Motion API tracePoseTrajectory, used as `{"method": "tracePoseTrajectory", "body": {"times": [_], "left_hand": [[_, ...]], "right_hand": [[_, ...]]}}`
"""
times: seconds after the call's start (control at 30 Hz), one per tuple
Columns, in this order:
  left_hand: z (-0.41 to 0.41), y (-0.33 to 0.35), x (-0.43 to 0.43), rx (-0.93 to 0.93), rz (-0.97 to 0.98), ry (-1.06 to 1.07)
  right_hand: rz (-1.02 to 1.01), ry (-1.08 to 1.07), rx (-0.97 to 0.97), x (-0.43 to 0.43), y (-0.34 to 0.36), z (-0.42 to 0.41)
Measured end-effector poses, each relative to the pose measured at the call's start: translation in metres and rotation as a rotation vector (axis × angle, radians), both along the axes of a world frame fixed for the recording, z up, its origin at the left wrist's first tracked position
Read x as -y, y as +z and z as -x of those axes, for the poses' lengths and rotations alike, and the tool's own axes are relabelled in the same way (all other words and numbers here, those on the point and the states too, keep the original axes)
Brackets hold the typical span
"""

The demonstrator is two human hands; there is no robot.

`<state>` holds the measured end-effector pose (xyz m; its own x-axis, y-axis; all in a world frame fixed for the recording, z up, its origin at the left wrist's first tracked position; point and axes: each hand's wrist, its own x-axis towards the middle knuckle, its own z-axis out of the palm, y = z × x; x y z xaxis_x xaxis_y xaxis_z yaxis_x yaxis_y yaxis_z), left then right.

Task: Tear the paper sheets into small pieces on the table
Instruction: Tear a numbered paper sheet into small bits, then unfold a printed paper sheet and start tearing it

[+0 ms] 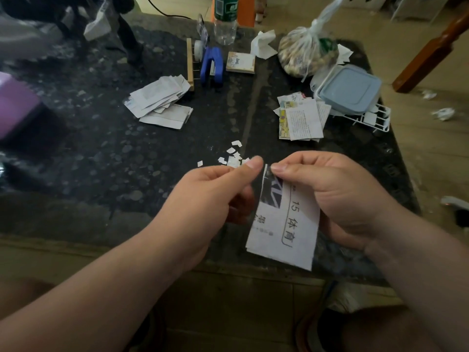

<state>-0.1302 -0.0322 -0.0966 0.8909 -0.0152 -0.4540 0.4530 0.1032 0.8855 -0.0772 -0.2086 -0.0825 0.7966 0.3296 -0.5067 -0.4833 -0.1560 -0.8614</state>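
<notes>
Tears go best small, hands close: right hand (330,194) pinches the paper (284,232) mid frame; whether left hand (215,194) holds a bit, I cannot tell.

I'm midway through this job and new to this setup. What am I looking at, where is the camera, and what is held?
There is no machine: a person works with two bare hands, and the single picture comes from a camera worn on their head, looking down. The right hand pinches the top of a printed paper sheet. The left hand sits beside it, thumb and forefinger pressed together; whether a scrap is between them I cannot tell. On the dark table lie small torn pieces, a left paper stack, a right paper stack, a blue-lidded box, a tied bag and a bottle.
</notes>
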Motion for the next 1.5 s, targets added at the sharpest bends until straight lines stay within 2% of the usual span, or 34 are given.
{"method": "tracePoseTrajectory", "body": {"times": [0.07,0.13,0.3,0.37,0.43,0.53,0.6,0.63,0.73,0.9,1.07,1.2,1.27,1.4,1.5], "left_hand": [[0.002,0.001,0.002,-0.005,0.051,-0.114],[0.002,-0.002,0.004,-0.007,0.028,-0.124],[-0.001,-0.007,0.002,-0.064,0.090,0.044],[-0.002,-0.007,0.000,-0.105,0.067,0.070],[-0.003,-0.007,-0.004,-0.128,-0.091,0.004],[-0.008,-0.006,-0.015,-0.105,-0.511,-0.192],[-0.011,-0.001,-0.019,-0.025,-0.747,-0.204],[-0.011,0.002,-0.019,0.004,-0.798,-0.175],[-0.011,0.004,-0.016,0.051,-0.737,-0.085],[-0.012,0.007,-0.010,0.114,-0.578,0.026],[-0.013,0.005,-0.012,0.119,-0.369,0.165],[-0.012,0.003,-0.012,0.109,-0.283,0.158],[-0.012,-0.001,-0.012,0.107,-0.269,0.133],[-0.011,-0.004,-0.014,0.122,-0.288,0.095],[-0.009,-0.002,-0.015,0.175,-0.306,0.057]], "right_hand": [[0.058,0.029,0.048,0.000,-0.003,0.000],[0.064,0.025,0.049,-0.001,-0.005,0.001],[-0.161,-0.114,-0.042,-0.002,-0.006,0.004],[-0.070,-0.123,0.040,-0.001,-0.009,0.007],[0.137,-0.093,0.138,0.001,-0.015,0.009],[0.413,0.061,0.233,0.006,-0.023,0.010],[0.661,0.242,0.334,0.008,-0.030,0.009],[0.746,0.293,0.363,0.007,-0.034,0.009],[0.883,0.346,0.401,0.001,-0.044,0.010],[0.936,0.380,0.496,-0.003,-0.054,0.001],[0.957,0.192,0.719,0.006,-0.059,-0.023],[1.116,0.282,0.608,0.010,-0.068,-0.038],[1.132,0.297,0.574,0.008,-0.073,-0.040],[1.001,0.206,0.545,0.003,-0.057,-0.037],[0.637,0.162,0.546,-0.001,-0.024,-0.021]]}}
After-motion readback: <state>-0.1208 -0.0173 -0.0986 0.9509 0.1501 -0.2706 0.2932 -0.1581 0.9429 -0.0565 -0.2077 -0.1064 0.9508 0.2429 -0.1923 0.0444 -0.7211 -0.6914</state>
